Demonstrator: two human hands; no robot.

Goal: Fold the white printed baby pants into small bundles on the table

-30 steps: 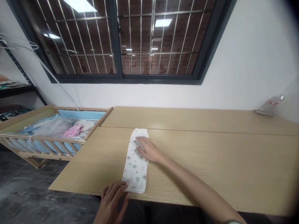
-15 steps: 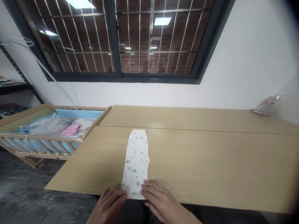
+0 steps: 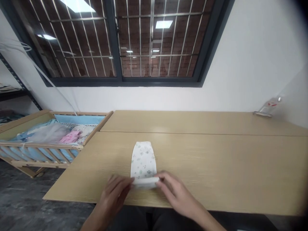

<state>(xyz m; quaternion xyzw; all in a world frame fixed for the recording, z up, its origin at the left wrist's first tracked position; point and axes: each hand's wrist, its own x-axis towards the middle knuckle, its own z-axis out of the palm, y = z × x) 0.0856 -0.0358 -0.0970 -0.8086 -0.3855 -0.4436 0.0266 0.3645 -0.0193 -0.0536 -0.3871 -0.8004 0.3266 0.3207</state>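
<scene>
A white baby garment, which looks like folded trousers [image 3: 143, 158] with a small green and grey print, lies lengthwise on the wooden table. Its near end is lifted and turned over, showing a plain white band that is slightly blurred. My left hand [image 3: 115, 192] pinches the left corner of this folded edge between thumb and fingers. At the right corner, my right hand [image 3: 174, 192] grips the same edge in a similar pinch. The far end of the cloth rests flat on the tabletop.
The pale wooden table [image 3: 216, 166] has a seam running across it. At its left stands a wooden crib [image 3: 79, 147] with blue lining, a pink cloth [image 3: 71, 136] and clear plastic inside. A clear plastic-wrapped item [image 3: 267, 107] sits at the far right by the wall.
Both hands have moved away from the table's front edge, lifting and folding the garment's near end forward. The garment now looks shorter. Before, it lay flat with my hands on its near corners.
</scene>
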